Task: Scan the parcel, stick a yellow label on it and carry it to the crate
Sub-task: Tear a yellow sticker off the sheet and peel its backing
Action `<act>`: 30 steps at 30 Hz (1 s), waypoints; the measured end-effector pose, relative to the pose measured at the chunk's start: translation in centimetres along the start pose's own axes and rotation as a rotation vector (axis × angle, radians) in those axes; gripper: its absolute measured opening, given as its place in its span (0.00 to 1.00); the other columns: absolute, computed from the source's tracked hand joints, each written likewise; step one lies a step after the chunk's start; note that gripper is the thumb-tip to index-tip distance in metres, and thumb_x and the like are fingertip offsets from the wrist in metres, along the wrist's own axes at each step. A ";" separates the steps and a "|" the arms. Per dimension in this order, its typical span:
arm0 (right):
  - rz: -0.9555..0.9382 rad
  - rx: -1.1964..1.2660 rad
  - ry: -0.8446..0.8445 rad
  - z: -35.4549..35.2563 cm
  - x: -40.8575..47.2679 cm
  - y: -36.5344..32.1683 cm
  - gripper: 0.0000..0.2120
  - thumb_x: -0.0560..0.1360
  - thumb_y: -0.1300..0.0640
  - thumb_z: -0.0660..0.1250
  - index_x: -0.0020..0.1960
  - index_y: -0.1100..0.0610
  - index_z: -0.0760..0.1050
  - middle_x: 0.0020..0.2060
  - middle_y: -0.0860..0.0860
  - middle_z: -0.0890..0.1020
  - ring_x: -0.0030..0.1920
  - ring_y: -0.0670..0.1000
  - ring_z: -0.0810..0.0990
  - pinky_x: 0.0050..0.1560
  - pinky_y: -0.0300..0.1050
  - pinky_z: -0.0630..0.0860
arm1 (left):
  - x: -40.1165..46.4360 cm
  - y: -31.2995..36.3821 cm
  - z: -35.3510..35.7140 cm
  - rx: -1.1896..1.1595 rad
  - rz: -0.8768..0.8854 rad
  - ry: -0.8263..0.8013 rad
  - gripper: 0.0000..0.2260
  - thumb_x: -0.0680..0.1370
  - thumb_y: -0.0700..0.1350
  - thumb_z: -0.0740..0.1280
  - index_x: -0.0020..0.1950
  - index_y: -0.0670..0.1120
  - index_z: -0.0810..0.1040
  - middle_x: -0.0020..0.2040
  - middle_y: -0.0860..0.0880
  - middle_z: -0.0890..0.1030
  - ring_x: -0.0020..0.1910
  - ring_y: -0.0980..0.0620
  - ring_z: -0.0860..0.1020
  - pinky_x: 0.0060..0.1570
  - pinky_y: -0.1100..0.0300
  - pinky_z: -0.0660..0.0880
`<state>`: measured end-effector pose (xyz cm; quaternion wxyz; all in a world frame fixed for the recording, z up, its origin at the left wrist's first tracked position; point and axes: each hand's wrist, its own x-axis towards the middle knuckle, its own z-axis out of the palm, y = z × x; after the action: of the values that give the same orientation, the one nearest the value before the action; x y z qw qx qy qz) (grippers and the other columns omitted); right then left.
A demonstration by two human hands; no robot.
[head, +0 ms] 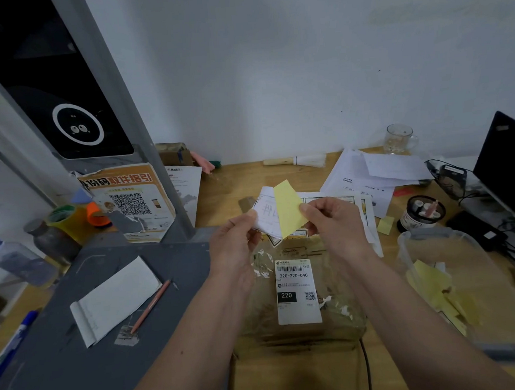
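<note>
Centre frame: left hand (234, 245) pinches white backing paper (267, 215), right hand (333, 223) pinches a smooth yellow label (288, 211), above a tape-wrapped cardboard parcel (300, 307).

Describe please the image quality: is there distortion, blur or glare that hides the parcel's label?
Head view: wide-angle bending curves the grey post and the desk edges; light is dim and flat; the clear wrap on the parcel glints slightly, yet the white shipping label reads "220-220-C40"; the frame edges look soft.

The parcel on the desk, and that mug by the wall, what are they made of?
The parcel looks like brown cardboard wrapped in clear glossy tape or film, going by the crinkled shine; its white label looks like matte paper. The mug seems to be clear glass, since the wall shows through it, though it could be plastic.
</note>
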<state>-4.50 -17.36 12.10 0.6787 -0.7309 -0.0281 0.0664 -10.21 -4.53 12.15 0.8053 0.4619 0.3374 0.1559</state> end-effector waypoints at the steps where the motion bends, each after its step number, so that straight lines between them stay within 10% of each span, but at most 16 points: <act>1: 0.000 -0.004 0.000 0.0 0.0 0.0 0.10 0.74 0.61 0.68 0.34 0.58 0.77 0.29 0.50 0.78 0.26 0.43 0.73 0.30 0.33 0.73 | 0.0 0.0 0.0 0.001 -0.001 0.001 0.05 0.76 0.37 0.68 0.40 0.43 0.77 0.42 0.47 0.82 0.43 0.52 0.77 0.44 0.63 0.75; 30: -0.014 -0.035 0.001 -0.7 0.7 0.2 0.10 0.74 0.61 0.67 0.34 0.59 0.77 0.30 0.53 0.78 0.29 0.48 0.74 0.37 0.43 0.76 | 0.2 0.3 -0.3 -0.026 0.020 0.028 0.02 0.76 0.37 0.67 0.43 0.40 0.77 0.46 0.43 0.81 0.48 0.49 0.78 0.50 0.60 0.76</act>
<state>-3.70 -18.01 11.90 0.6662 -0.7425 -0.0341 0.0608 -10.25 -4.12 12.25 0.8048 0.4525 0.3418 0.1749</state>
